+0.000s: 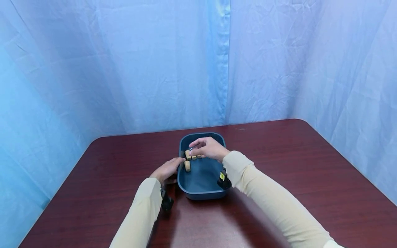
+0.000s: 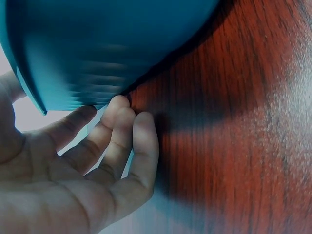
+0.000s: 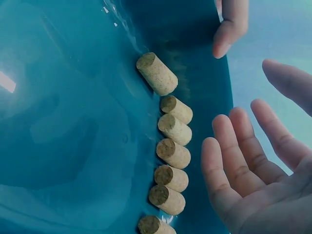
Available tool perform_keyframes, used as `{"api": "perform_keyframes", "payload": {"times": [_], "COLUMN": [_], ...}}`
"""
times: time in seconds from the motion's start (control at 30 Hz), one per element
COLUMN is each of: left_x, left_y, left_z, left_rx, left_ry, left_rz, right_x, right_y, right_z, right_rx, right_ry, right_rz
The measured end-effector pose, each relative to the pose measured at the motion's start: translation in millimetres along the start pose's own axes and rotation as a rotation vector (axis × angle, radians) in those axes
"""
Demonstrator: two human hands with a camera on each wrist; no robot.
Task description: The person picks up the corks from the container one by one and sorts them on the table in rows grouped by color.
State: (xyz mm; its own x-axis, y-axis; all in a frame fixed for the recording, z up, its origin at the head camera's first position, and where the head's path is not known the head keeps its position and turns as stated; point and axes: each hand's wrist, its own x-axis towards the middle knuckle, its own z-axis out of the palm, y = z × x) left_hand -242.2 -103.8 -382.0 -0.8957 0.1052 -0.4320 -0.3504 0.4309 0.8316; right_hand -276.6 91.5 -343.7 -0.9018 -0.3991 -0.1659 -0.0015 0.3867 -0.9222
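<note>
While the near and side walls of a blue bin (image 1: 203, 177) are viewed from above, a set of corks (image 3: 173, 153) is seen inside it, and both hands are placed about its left side. The bin is borne by a dark red wood-grained desk (image 1: 263, 155). By the left hand (image 1: 167, 169) the left wall is held: one digit is laid over the rim, as shown in the right wrist view, and other fingertips (image 2: 119, 105) are rested against the outside, close to the base, so that the grip is clamped on the bin wall. The right hand (image 1: 211, 147) is held above the corks, its grip spread; thumb and fingers are kept apart, and no cork is seen between them. Seven corks can be counted in the right wrist view, arranged in a row beside the wall, the lowest cut off by the frame edge. One round end face is shown on each; whether they are upright or laid down cannot be told. Both forearms are covered by cream sleeves (image 1: 263, 186), and a dark device (image 1: 167, 203) is worn at each wrist. The desk is backed by pale blue curtains (image 1: 164, 62).
</note>
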Motion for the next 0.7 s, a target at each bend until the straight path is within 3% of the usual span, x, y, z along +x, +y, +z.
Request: {"api": "perform_keyframes", "payload": {"times": [0.2, 0.7], "left_x": [-2.9, -7.0], "left_y": [-0.5, 0.5], "left_z": [0.1, -0.8], "left_rx": [-0.008, 0.004], "left_ry": [-0.002, -0.001], "left_rz": [0.006, 0.022], "right_x": [3.8, 14.2], "right_y": [2, 17], "right_z": [5, 13], "right_rx": [-0.062, -0.181], "right_ry": [-0.054, -0.078], "right_rz": [0.013, 0.042]}}
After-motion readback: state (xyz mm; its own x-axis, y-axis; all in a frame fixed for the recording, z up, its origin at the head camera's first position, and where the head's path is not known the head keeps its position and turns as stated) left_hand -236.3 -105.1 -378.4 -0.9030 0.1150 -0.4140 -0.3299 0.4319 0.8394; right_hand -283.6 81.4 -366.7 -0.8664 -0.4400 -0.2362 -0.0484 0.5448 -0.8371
